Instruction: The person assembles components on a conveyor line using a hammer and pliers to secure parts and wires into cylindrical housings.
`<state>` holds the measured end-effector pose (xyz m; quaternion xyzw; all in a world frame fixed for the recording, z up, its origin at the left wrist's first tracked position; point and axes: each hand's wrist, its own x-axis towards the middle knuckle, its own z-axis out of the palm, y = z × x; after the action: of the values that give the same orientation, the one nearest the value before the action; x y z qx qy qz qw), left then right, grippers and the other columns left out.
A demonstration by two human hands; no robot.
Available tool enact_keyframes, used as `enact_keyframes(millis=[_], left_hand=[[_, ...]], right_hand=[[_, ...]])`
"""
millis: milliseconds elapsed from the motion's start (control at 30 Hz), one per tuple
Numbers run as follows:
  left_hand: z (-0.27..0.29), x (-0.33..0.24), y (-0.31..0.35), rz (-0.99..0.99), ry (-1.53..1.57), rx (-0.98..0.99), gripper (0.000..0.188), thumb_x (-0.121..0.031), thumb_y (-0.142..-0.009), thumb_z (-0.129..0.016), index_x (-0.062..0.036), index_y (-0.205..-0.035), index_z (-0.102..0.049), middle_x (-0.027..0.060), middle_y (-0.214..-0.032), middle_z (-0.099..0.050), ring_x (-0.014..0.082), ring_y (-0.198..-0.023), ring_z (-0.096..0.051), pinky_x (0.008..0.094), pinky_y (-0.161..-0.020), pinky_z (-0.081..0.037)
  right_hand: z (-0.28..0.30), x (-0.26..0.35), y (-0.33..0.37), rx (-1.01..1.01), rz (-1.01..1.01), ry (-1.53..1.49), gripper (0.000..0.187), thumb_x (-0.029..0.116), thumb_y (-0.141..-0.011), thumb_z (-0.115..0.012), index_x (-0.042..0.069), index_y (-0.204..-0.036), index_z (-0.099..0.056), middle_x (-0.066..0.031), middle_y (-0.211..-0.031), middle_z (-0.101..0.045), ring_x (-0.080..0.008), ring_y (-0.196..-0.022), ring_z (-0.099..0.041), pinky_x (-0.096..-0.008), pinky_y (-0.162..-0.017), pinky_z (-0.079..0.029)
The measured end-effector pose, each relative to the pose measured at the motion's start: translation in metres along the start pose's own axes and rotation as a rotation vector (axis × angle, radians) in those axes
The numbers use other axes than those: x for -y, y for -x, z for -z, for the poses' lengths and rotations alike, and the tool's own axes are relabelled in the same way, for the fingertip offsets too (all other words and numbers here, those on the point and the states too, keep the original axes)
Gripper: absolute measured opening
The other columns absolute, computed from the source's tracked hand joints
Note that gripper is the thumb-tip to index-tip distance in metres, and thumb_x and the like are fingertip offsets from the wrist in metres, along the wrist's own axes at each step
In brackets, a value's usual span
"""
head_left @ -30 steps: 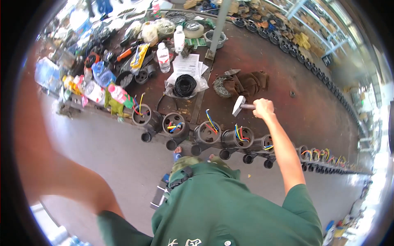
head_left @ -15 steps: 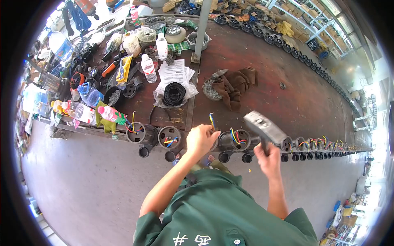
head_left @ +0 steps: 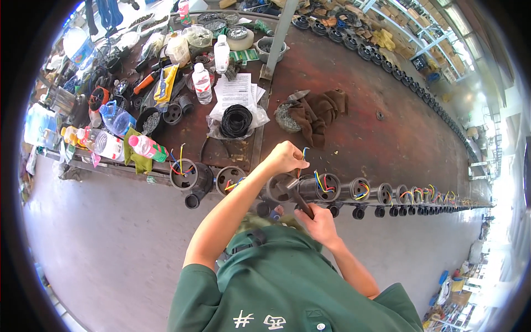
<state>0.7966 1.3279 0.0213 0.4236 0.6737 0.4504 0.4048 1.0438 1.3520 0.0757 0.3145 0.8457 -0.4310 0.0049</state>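
Observation:
My left hand (head_left: 287, 157) is pinched on a few thin coloured wires (head_left: 305, 151), above a black round plastic housing (head_left: 272, 191) at the table's front edge. In my right hand (head_left: 321, 224) is a hammer (head_left: 301, 202), gripped by its dark handle. Its head lies over the mouth of that housing and hides part of it; whether it touches cannot be made out. To the right stands another black housing (head_left: 327, 188) with blue, yellow and red wires, and to the left one (head_left: 229, 180) partly covered by my left forearm.
Similar housings with wires run along the front edge to the far right. A brown cloth (head_left: 321, 113) lies beyond my hands, next to a bag of small metal parts (head_left: 286, 117). Left of it are a coil of black cable (head_left: 236, 122), papers, bottles and tools. A grey post (head_left: 279, 41) stands behind.
My right hand has swung the hammer left and down, from the right side to the housing's mouth. My left hand has moved slightly up and right, with the wires.

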Motion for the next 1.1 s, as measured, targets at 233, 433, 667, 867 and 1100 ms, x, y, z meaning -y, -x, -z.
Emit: enact_keyframes(millis=[233, 433, 667, 867, 1100], left_hand=[[0.003, 0.016, 0.0, 0.069, 0.182, 0.071, 0.028, -0.026, -0.087, -0.077, 0.0004, -0.078, -0.075, 0.0059, -0.069, -0.072, 0.0106, -0.064, -0.065, 0.0291, -0.059, -0.051], [0.009, 0.018, 0.001, 0.181, 0.346, 0.111, 0.03, -0.03, -0.087, -0.079, 0.0003, -0.086, -0.075, 0.0051, -0.077, -0.073, 0.0117, -0.069, -0.068, 0.0252, -0.061, -0.053], [0.008, 0.02, 0.004, 0.195, 0.358, 0.087, 0.028, -0.027, -0.087, -0.078, 0.0014, -0.085, -0.076, 0.0064, -0.077, -0.074, 0.0117, -0.07, -0.07, 0.0258, -0.06, -0.055], [0.014, 0.02, 0.01, 0.228, 0.391, 0.065, 0.028, -0.025, -0.088, -0.077, 0.0028, -0.084, -0.075, 0.0074, -0.076, -0.075, 0.014, -0.068, -0.07, 0.0277, -0.06, -0.055], [0.012, 0.022, 0.011, 0.229, 0.42, 0.083, 0.028, -0.025, -0.088, -0.076, 0.0029, -0.084, -0.076, 0.0086, -0.078, -0.076, 0.0141, -0.069, -0.071, 0.0279, -0.06, -0.056]], right_hand=[[0.005, 0.007, 0.002, 0.0, -0.049, 0.059, 0.037, 0.034, -0.095, -0.07, -0.002, -0.099, -0.069, -0.0213, -0.067, -0.063, -0.0312, -0.06, -0.065, -0.0416, -0.059, -0.048], [-0.009, -0.016, -0.006, 0.013, -0.033, 0.033, 0.036, 0.033, -0.096, -0.068, -0.003, -0.092, -0.065, -0.0151, -0.066, -0.06, -0.0197, -0.06, -0.057, -0.037, -0.061, -0.047], [0.014, 0.011, 0.009, 0.017, 0.004, -0.009, 0.037, 0.034, -0.1, -0.063, -0.003, -0.1, -0.064, -0.0088, -0.063, -0.057, -0.0128, -0.059, -0.049, -0.034, -0.058, -0.045], [-0.002, 0.0, -0.011, 0.13, -0.087, 0.099, 0.035, 0.03, -0.101, -0.062, -0.004, -0.099, -0.064, -0.0059, -0.061, -0.053, -0.0108, -0.06, -0.055, -0.0335, -0.058, -0.046], [0.006, -0.003, 0.0, 0.068, 0.022, 0.037, 0.035, 0.031, -0.103, -0.058, 0.001, -0.087, -0.058, -0.001, -0.064, -0.054, -0.0073, -0.06, -0.048, -0.0296, -0.055, -0.04]])
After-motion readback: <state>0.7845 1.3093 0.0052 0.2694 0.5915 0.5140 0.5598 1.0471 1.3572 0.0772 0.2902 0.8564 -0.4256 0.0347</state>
